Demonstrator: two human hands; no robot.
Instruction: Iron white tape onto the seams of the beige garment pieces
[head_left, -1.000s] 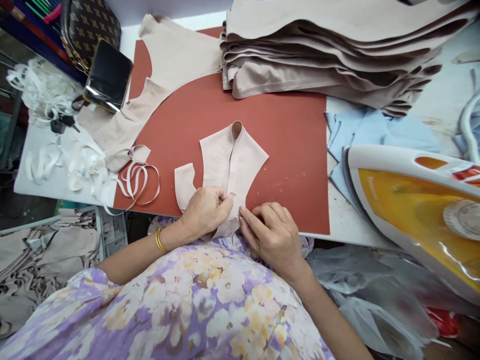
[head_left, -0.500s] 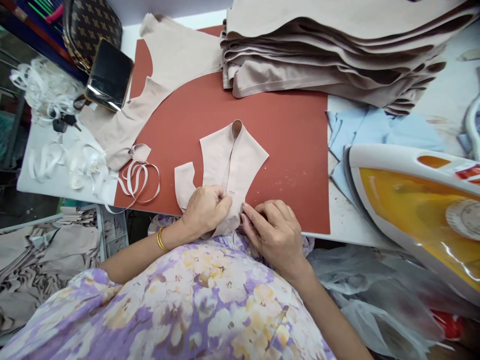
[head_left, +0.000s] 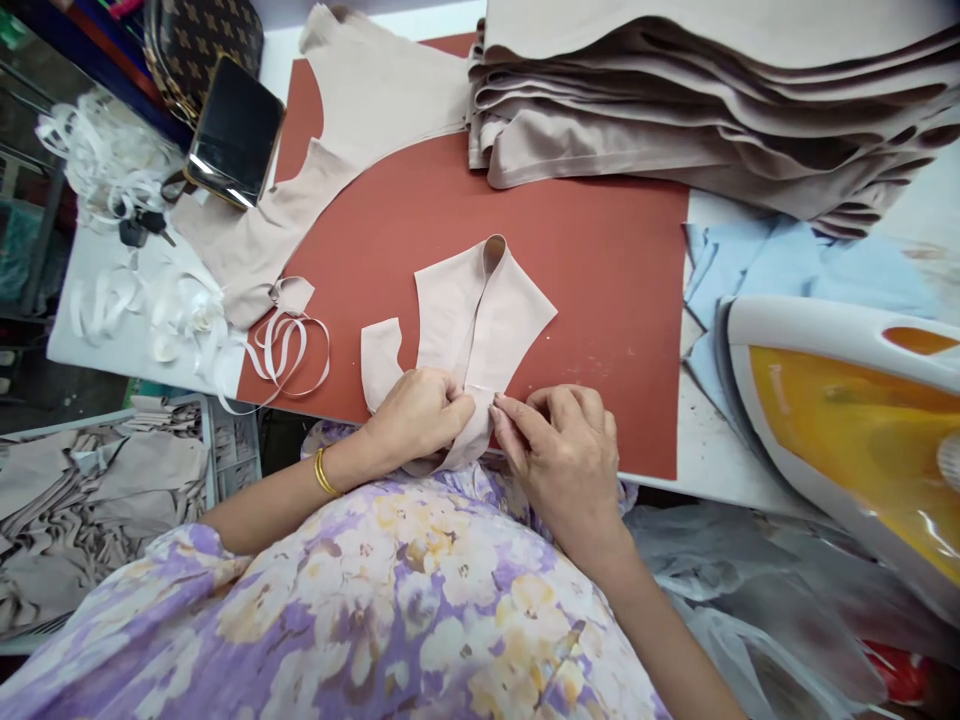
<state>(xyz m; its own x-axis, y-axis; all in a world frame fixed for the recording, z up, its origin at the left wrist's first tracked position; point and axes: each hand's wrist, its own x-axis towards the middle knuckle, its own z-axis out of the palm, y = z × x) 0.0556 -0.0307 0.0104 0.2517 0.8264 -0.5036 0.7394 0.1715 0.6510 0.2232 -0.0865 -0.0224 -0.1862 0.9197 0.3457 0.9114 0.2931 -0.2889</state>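
Note:
A pale pink fabric piece lies on the brown-red board, folded along a seam, its lower end at the board's front edge. My left hand is closed on the fabric, thumb against bent fingers at the seam. With thumb and index finger, my right hand pinches the fabric's right edge just beside it. A curved end of pale fabric shows left of my left hand; how it joins the rest is hidden.
A tall stack of folded fabric lies at the back right. The iron sits to the right by light blue pieces. At left are a phone, a patterned bag, white tape and a crate of cut pieces.
The view has shifted, so most things appear farther right. My right fingertips have moved slightly up along the fabric's edge, while my left hand keeps its hold.

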